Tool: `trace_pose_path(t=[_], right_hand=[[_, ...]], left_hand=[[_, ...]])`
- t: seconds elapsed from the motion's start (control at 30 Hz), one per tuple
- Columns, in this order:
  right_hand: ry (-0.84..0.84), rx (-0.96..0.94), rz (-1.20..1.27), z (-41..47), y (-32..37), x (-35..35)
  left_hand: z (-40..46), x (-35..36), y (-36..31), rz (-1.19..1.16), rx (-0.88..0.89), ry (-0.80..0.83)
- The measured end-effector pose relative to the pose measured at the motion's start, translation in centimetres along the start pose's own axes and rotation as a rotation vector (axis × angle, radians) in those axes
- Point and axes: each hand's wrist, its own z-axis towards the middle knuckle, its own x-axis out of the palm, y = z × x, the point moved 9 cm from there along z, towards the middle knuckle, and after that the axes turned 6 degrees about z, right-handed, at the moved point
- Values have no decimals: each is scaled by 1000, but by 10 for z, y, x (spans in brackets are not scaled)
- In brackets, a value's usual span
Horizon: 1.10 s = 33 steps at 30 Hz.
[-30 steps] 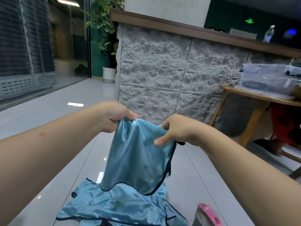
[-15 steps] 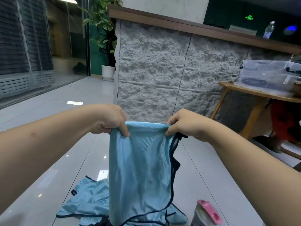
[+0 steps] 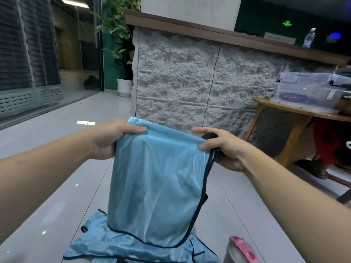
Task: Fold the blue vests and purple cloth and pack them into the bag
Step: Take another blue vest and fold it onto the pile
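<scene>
Two hands held one blue vest (image 3: 157,179) up in the air at the middle of the view: the left hand (image 3: 110,139) pinched its top edge at about ten o'clock, thumb over the cloth, and the right hand (image 3: 222,149) pinched the opposite top corner at about two o'clock, where the dark piping ran down the side. The vest hung already doubled, its lower hem trailing just above more blue vests (image 3: 117,247) heaped on the tiled floor (image 3: 47,196) at six o'clock. Neither the purple cloth nor a bag could be made out with certainty; a grey container with a pink lid (image 3: 241,251) stood at five o'clock, what it was being unclear. To finish this fold well, the person would probably need to keep the top edge taut and level, match the two corners so the piping lined up, then lower the cloth flat before halving it again, since the slippery fabric looked likely to slide out of square. A wooden table (image 3: 296,109) with a clear plastic box (image 3: 311,88) stood at three o'clock. A green lit sign (image 3: 286,23) glowed at one o'clock, its characters too small to read; no other writing was legible.
</scene>
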Motion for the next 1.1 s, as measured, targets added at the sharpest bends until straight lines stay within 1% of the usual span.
trace_pose_path(t=[0.07, 0.1, 0.17, 0.27, 0.33, 0.4, 0.47, 0.5, 0.57, 0.63, 0.67, 0.7, 0.73, 0.77, 0.83, 0.9, 0.93, 1.0, 1.03, 1.1], right_hand=[[-138, -3, 272, 7, -12, -5], [-162, 30, 377, 10, -22, -3], [-173, 96, 499, 12, -39, 8], [-114, 114, 574, 7, -53, 28], [-54, 120, 516, 4, -63, 37], [-17, 124, 349, 5, -70, 36], [-16, 152, 185, 2, -69, 36], [-28, 147, 146, 1, -63, 35], [-57, 71, 192, 1, -39, 32], [-78, -37, 389, 2, -15, 27], [-67, -50, 467, 0, -10, 28], [-45, -18, 489, -3, -11, 32], [-22, 42, 443, -9, -19, 39], [5, 107, 355, -13, -31, 45], [3, 187, 213, -16, -51, 46], [-46, 204, 223, -13, -58, 40], [-65, 200, 238, -13, -58, 38], [-90, 204, 269, -11, -57, 37], [-102, 212, 288, -11, -57, 36], [-138, 224, 326, -9, -59, 32]], left_hand=[[1, -2, 5, -77, -22, -67], [1, -1, 8, -96, -37, -90], [3, 2, 16, -141, -70, -121], [5, 3, 24, -185, -87, -175], [8, -2, 26, -184, -87, -206], [8, -5, 28, -163, -95, -220], [8, -9, 26, -133, -92, -217], [6, -9, 23, -120, -88, -212], [5, -12, 11, -129, -60, -185], [4, -17, -3, -233, 11, -151], [6, -21, -6, -302, 47, -146], [6, -24, -4, -356, 64, -152], [5, -26, 3, -384, 62, -163], [3, -25, 16, -368, 18, -163], [-2, -8, 41, -266, -127, -86], [-6, 3, 55, -160, -228, -17], [-6, 5, 57, -143, -244, -28], [-2, 7, 52, -190, -210, -69], [0, 7, 48, -256, -182, -95], [1, 5, 42, -394, -130, -96]])
